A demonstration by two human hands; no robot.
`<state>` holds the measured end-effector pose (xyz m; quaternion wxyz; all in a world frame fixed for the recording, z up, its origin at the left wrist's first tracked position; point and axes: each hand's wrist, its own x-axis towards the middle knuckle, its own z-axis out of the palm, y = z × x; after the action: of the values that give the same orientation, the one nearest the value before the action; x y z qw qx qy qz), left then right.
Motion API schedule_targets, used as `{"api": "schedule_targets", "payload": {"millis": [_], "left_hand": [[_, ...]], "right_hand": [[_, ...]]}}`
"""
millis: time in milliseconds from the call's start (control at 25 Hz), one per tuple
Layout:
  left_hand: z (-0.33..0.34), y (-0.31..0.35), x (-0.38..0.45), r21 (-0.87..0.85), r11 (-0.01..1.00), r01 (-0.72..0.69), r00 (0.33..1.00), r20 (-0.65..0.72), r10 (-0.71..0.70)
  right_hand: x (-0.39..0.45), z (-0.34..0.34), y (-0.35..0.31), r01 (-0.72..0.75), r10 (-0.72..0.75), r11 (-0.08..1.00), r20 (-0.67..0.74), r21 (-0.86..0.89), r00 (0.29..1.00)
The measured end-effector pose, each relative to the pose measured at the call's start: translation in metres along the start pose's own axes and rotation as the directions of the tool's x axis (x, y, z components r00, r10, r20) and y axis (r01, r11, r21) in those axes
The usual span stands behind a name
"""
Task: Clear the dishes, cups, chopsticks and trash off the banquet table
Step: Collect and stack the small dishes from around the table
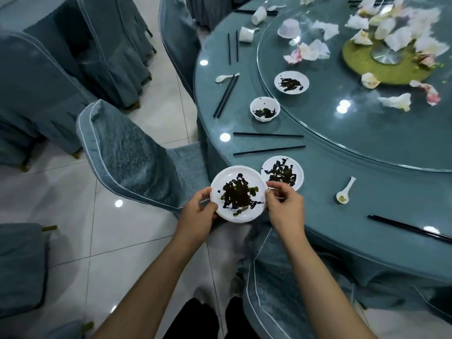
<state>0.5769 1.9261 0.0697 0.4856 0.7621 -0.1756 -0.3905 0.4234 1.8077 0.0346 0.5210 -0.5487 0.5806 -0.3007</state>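
Plate [238, 194] off the table edge, left hand [198, 214] gripping, right hand [285, 204] pinching its rim.

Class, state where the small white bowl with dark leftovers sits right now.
Head view: the bowl stands on the table's outer ring, left of the glass turntable, between two chopstick pairs.

Readable text: none in the head view
Plates [238, 193]: plain white; dark smears of food only; no print or mark
Cups [258, 14]: plain white; no logo or lettering
Spoons [345, 190]: plain white; unmarked
Chopsticks [267, 135]: solid black; no visible engraving
Table [318, 216]: teal surface; no signs, numbers or cards
Chair covers [127, 148]: teal fabric with pale piping; no tags or labels legible
Paper scraps [327, 28]: white and pinkish; blurred; no writing can be made out
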Motion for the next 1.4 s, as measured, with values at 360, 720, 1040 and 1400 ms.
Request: {"api": "schedule_targets", "payload": {"millis": [360,720,1040,1400], "left_hand": [[0.004,0.003,0.094,0.114,0.993,0.021,0.982,0.186,-0.042],[-0.006,-0.005,0.181,0.385,0.922,-0.042,0.888,0.438,-0.142],[-0.01,-0.012,0.224,0.405,0.914,-0.01,0.849,0.486,-0.206],[0.0,-0.008,0.237,0.328,0.94,0.097,0.851,0.461,-0.25]], "right_hand": [[0.039,0.035,0.007,-0.09,0.081,0.994,-0.152,-0.055,0.985],[0.061,0.098,0.017,-0.266,0.24,0.963,-0.3,-0.046,0.923],[0.073,0.13,0.019,-0.396,0.382,0.918,-0.319,0.023,0.867],[0.107,0.131,0.014,-0.349,0.322,0.936,-0.289,-0.047,0.902]]}}
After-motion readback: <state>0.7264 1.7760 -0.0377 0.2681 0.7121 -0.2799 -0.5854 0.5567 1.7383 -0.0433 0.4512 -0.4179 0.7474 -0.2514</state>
